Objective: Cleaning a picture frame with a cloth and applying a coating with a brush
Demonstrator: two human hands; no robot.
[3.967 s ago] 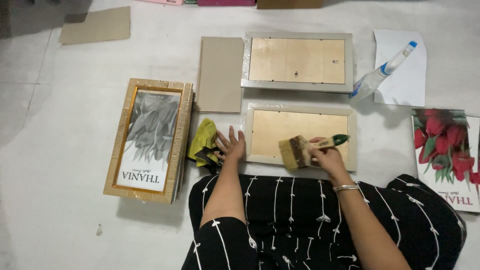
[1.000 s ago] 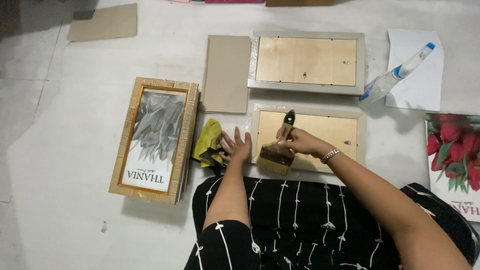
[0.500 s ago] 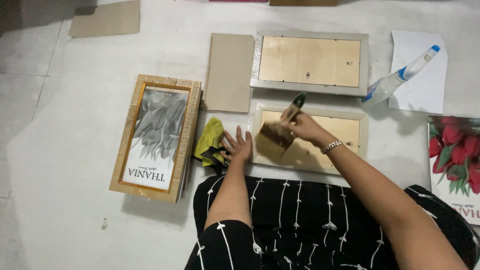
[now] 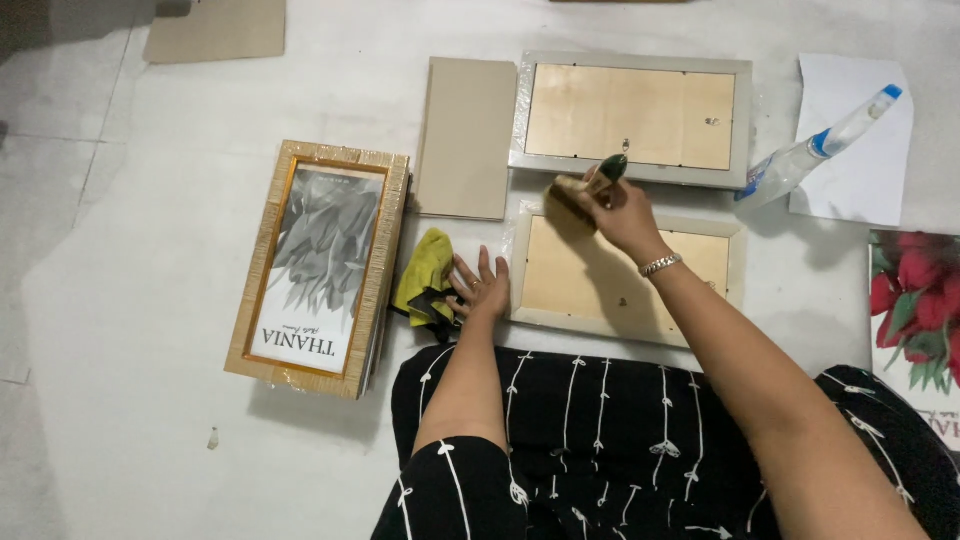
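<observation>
Head view, looking down at a pale floor (image 4: pixel 150 420) where a seated person in black, white-patterned clothing works.

The right hand (image 4: pixel 622 212) is closed around a wide brush (image 4: pixel 578 192) with a dark green handle. The bristles rest at the upper left corner of the near frame (image 4: pixel 735 275), which lies face down just in front of the knees, its tan backing board uppermost. A metal bracelet (image 4: pixel 660 265) circles the right wrist.

The left hand (image 4: pixel 480 290) lies open and flat, fingers spread, holding nothing. It presses on the floor at the near frame's left edge; whether the fingertips touch the frame cannot be told. Just left of this hand lies a crumpled yellow cloth (image 4: pixel 425 272).

A far frame (image 4: pixel 630 65), also face down and pale-rimmed, lies just beyond the near frame, the two almost edge to edge. A grey-brown board (image 4: pixel 465 138) lies beside the far frame's left edge.

To the left, well apart from the hands, a gold frame (image 4: pixel 320 265) lies face up, showing a grey leaf print. At upper right a clear spray bottle (image 4: pixel 815 145) with a blue tip lies on its side, partly on a white sheet (image 4: pixel 860 175). At the right edge a red flower print (image 4: pixel 915 310) is partly in view. A cardboard piece (image 4: pixel 215 30) lies at upper left.
</observation>
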